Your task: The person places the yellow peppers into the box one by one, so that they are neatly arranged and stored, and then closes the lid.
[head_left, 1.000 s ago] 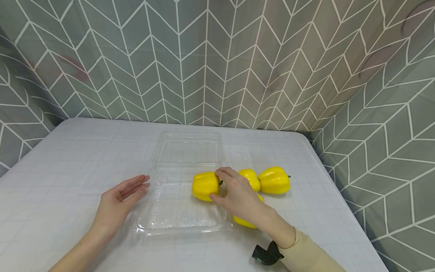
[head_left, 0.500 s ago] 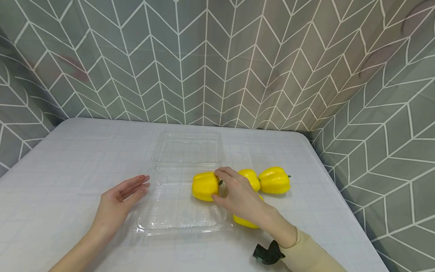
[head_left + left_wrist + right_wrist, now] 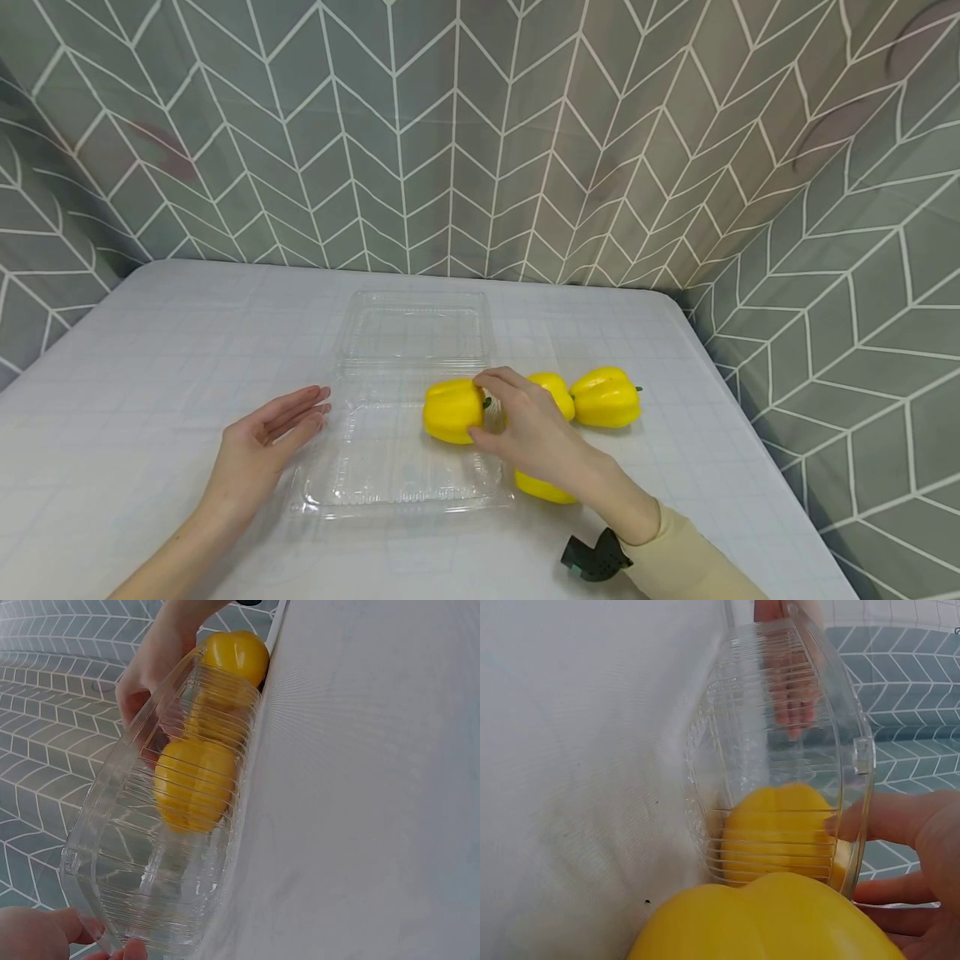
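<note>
White cloth covers the one table (image 3: 172,358) I see from my end, with grey curtain (image 3: 420,150) patterned in white lines standing behind it and at both sides. Starting at the left, I have one bare left hand (image 3: 258,446), its fingers nearly straight and thumb well apart from them, at the edge of the container; it has hold of no pepper, and I cannot tell how firmly it touches the plastic. Next comes one clear container in two parts, a base (image 3: 397,483) toward me and a lid (image 3: 420,333) laid back behind it. I count four yellow peppers in all. One, the inside pepper (image 3: 452,411), lies on its side in the right half of the base, stem to the right. My right hand (image 3: 528,425) is curved about that stem end, fingers at the far side and thumb at the near side. Three more lie outside: the near pepper (image 3: 543,489), partly hidden under the hand, then the middle pepper (image 3: 557,393), and the far-right pepper (image 3: 606,398) touching it. One black device (image 3: 597,556) sits beside the one beige sleeve (image 3: 686,554).
</note>
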Action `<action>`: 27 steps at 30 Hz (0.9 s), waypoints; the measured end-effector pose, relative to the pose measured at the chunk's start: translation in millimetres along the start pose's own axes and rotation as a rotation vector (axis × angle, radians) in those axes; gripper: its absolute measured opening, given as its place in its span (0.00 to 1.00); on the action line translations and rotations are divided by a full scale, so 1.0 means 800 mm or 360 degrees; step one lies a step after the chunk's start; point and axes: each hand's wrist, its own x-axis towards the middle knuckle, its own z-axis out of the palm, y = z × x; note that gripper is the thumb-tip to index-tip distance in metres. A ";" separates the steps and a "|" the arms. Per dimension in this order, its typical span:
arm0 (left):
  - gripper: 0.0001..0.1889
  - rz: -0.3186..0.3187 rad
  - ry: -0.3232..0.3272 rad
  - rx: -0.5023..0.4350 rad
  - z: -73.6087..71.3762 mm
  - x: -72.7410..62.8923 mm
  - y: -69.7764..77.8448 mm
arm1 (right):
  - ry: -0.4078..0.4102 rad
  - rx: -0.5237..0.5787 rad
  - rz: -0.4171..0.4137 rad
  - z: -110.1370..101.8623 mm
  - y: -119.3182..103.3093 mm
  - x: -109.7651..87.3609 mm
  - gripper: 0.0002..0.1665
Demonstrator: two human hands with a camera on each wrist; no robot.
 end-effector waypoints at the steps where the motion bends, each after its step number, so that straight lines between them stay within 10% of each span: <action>1: 0.24 0.0002 0.0000 -0.0002 0.000 0.000 0.000 | 0.0002 0.0000 0.0003 0.000 0.000 0.000 0.34; 27: 0.24 -0.0010 0.0001 0.0029 0.000 0.000 -0.001 | -0.0028 0.0034 0.0018 -0.024 0.008 -0.001 0.35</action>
